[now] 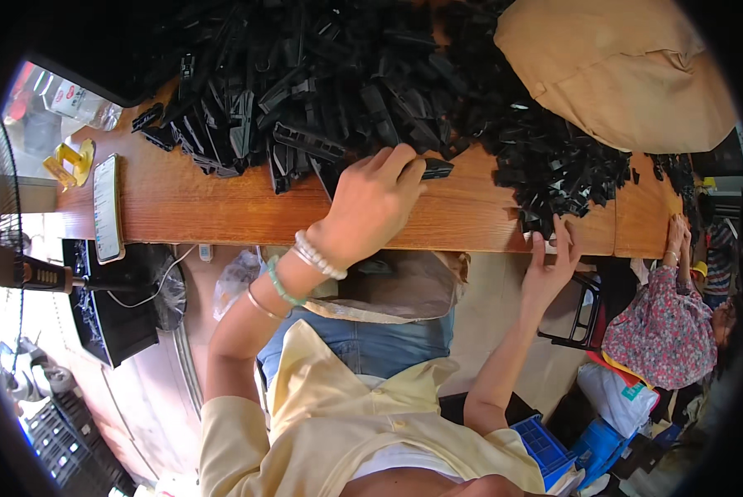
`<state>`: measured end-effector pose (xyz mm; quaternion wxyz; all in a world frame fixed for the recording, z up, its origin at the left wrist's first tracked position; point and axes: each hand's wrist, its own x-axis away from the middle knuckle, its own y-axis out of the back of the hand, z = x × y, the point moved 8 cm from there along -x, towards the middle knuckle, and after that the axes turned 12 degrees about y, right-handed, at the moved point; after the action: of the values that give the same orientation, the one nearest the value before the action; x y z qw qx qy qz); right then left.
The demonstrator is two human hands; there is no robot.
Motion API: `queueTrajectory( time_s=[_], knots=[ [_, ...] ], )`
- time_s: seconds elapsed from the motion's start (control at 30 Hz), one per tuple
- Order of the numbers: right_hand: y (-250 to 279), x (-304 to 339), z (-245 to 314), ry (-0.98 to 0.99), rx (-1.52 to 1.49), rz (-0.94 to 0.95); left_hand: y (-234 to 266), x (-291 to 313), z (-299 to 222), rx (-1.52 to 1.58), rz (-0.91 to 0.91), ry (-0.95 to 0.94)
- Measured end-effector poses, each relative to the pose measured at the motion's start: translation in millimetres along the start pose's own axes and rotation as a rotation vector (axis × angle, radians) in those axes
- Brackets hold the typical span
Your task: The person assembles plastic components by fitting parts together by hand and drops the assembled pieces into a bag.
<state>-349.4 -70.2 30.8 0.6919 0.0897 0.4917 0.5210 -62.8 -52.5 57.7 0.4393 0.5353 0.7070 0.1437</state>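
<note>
touching black parts (309, 141) with both hands (375, 195) (red-marked bottle label (67, 98))

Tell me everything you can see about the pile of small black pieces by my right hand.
The pile is a jumble of small, glossy black pieces that look like plastic. It lies loose on the brown wooden table, right of the longer black parts. Tan fabric overlaps its upper right in the picture. The fingers of your right hand are at its near edge, seemingly touching it.

The bottle (94, 110), phone (106, 207) and white bag (610, 396) bear illegibly small print.
</note>
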Motion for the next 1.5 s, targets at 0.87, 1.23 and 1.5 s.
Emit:
queueTrajectory(
  time_s=[0.87,1.23,1.5],
  knots=[
    [-40.8,-1.9,57.7,0.165,-0.211,0.128,6.1,43.1,-4.6,-0.006,0.151,0.039],
    [-76.7,13.0,97.7,0.218,-0.613,0.529,10.9,49.8,6.5,0.107,0.207,-0.028],
    [-86.5,11.9,106.6,0.145,-0.722,0.567,8.7,48.0,5.6,0.168,0.204,-0.092]
  ],
)
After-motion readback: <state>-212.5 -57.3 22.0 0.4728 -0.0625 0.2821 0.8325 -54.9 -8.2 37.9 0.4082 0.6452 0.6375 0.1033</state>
